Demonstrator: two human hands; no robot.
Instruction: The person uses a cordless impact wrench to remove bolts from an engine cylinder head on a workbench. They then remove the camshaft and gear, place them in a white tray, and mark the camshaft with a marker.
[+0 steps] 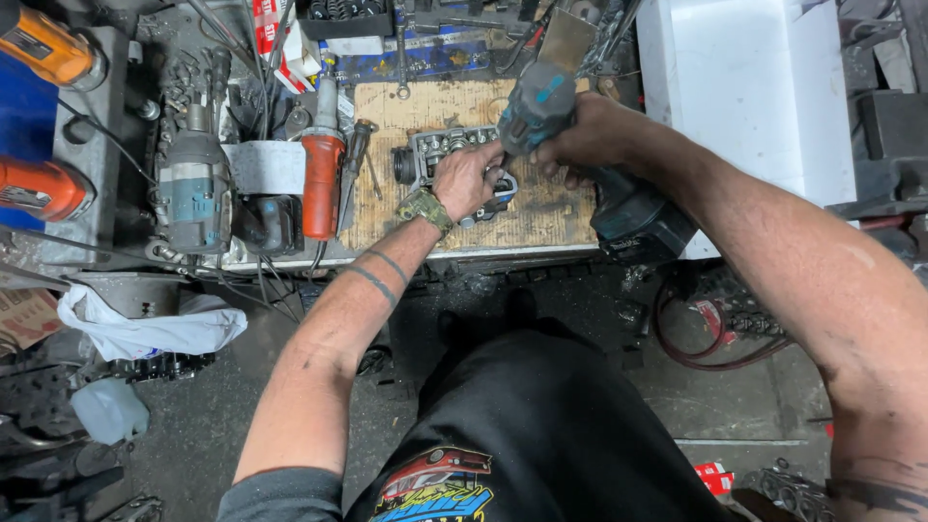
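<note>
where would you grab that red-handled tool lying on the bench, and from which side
Take the red-handled tool around the middle of its red grip, coming from above. It lies flat, lengthwise away from the person, with the thick red section bare on top. The teal drill sits to its left, so a top-down hold looks the least crowded.

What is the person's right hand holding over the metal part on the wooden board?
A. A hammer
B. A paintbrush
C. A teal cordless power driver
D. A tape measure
C: the right hand has its grip around a teal cordless power driver with a dark battery pack, its nose pointed down at the metal part, which the left hand steadies on the wooden board.
</note>
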